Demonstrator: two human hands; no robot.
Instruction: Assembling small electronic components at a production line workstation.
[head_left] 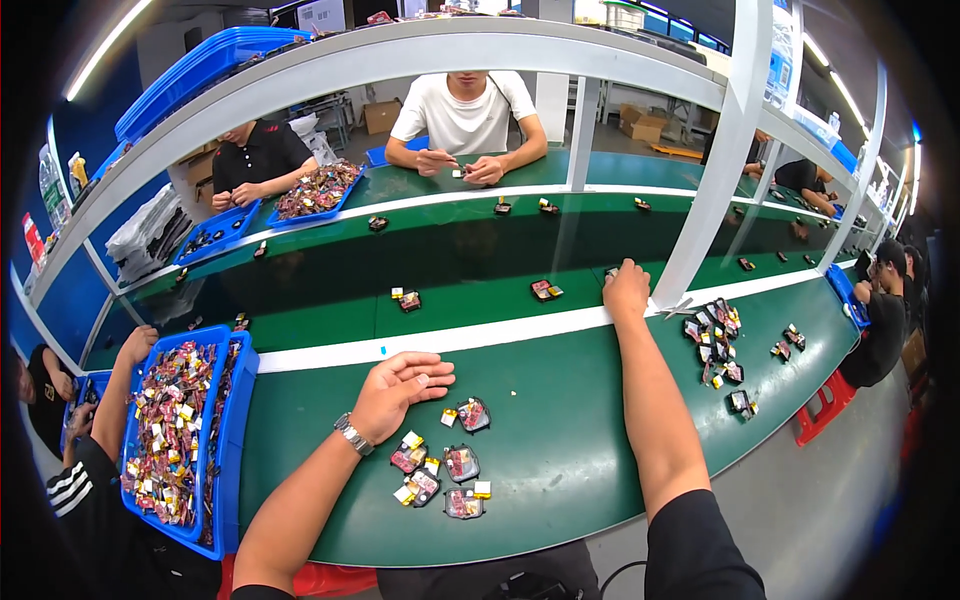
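Battery packs (446,463), the little dark ones with red and yellow bits, sit in a loose cluster on the green bench (560,440), on your side of the white stripe (480,337) and just below your left hand (400,385). That hand is resting open on the bench, fingers relaxed and spread, holding nothing; looks like it's parked there so the cluster stays within easy grab. Your right hand (626,290) is stretched out to the white stripe itself, at the edge of the moving belt (450,270), knuckles up with the fingers curled down. I honestly can't tell if it's got anything pinched underneath, the back of the hand hides it. A single pack (546,290) rides on the belt just past the stripe, to the left of that hand. Further right along the stripe there's another pile of packs (715,340) by the white post (715,170). Way left of the stripe's near end, a blue bin (240,400) full of the same parts sits beside a co-worker's arm (115,395).
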